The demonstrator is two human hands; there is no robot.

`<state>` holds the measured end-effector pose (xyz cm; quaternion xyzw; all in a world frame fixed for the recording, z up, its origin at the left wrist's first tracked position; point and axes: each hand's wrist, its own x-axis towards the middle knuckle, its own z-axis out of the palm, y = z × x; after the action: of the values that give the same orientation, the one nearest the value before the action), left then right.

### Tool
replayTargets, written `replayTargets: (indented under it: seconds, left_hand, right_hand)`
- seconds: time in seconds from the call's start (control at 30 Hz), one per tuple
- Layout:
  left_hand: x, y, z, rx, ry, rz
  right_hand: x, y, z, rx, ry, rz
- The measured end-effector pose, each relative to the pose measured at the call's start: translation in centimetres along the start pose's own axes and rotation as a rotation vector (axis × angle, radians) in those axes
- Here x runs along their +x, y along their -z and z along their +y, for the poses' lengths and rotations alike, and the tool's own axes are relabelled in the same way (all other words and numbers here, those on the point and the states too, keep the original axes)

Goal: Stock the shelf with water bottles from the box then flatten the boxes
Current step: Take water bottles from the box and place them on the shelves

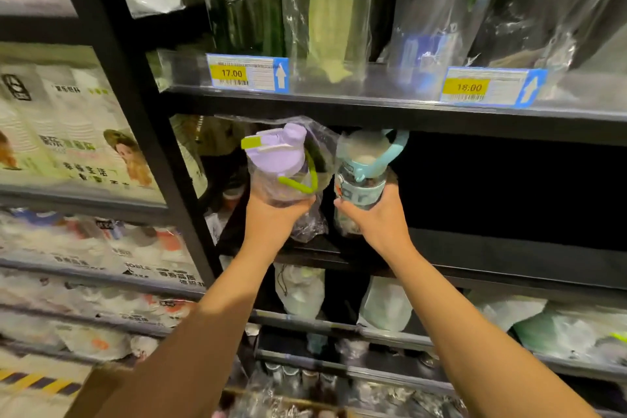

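Against the dark bay of the black store shelf (509, 258) we hold, lids up and side by side, a bagged purple-lidded water bottle (278, 163) gripped in the left hand (271, 219) and a bagged teal-handled water bottle (361, 180) gripped in the right hand (378, 219), just beneath the upper shelf (373, 115) bearing a 17.00 price tag (247, 73) and an 18.00 price tag (492, 87).

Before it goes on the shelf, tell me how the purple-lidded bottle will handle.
The purple-lidded bottle looks clear and empty, so probably light. Its loose plastic bag may slip in the left hand. Bag bunched under its base could make it tip.
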<state>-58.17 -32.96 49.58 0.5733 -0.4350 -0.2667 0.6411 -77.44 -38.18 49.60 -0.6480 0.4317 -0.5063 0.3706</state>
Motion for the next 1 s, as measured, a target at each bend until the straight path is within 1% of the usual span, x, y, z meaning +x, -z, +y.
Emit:
replayTargets:
  seconds: [0.1,0.2,0.3,0.37,0.47,0.57,0.63,0.7,0.8,0.83,0.9,0.93,1.0]
  left_hand:
    - [1.7,-1.3,-0.7,0.057,0.069,0.045]
    - [3.6,-2.3,-1.6,0.116,0.121,0.094]
    - [5.2,-3.0,-2.4,0.159,0.216,0.119]
    - [6.0,-3.2,-2.8,0.163,0.268,0.097]
    - [6.4,-3.0,-3.2,0.189,0.269,0.045]
    - [6.0,-2.2,-3.7,0.326,0.282,-0.042]
    - [5.6,-1.9,-4.8,0.412,0.274,-0.112]
    - [5.7,-1.7,-6.3,0.441,0.265,-0.102]
    - [6.9,-2.2,-7.2,0.456,0.291,-0.085]
    - [7.6,-2.5,-7.2,0.463,0.254,-0.100]
    - [9.2,-3.0,-7.3,0.495,0.098,-0.109]
    - [10.1,-3.3,-7.4,0.464,0.050,-0.092]
    - [12.0,-3.9,-8.3,0.372,0.015,-0.046]
  right_hand:
    - [2.4,-0.3,1.6,-0.046,-0.065,0.018]
    - [3.8,-0.8,2.7,-0.040,-0.062,0.093]
    - [5.1,-1.4,3.2,-0.042,-0.074,0.121]
    - [5.9,-1.7,3.4,-0.014,-0.068,0.121]
    - [5.7,-1.5,4.0,-0.063,-0.073,0.105]
    - [4.4,-0.8,5.6,-0.219,-0.112,0.023]
    - [3.7,-0.5,6.9,-0.253,-0.125,-0.022]
    - [3.7,-0.5,7.7,-0.238,-0.133,-0.018]
    - [4.6,-1.3,8.0,-0.162,-0.129,0.039]
    - [5.2,-1.7,8.1,-0.143,-0.127,0.061]
    - [6.6,-2.4,8.3,-0.141,-0.124,0.094]
    - [7.4,-2.8,8.4,-0.153,-0.116,0.104]
    - [9.1,-3.3,9.1,-0.171,-0.095,0.125]
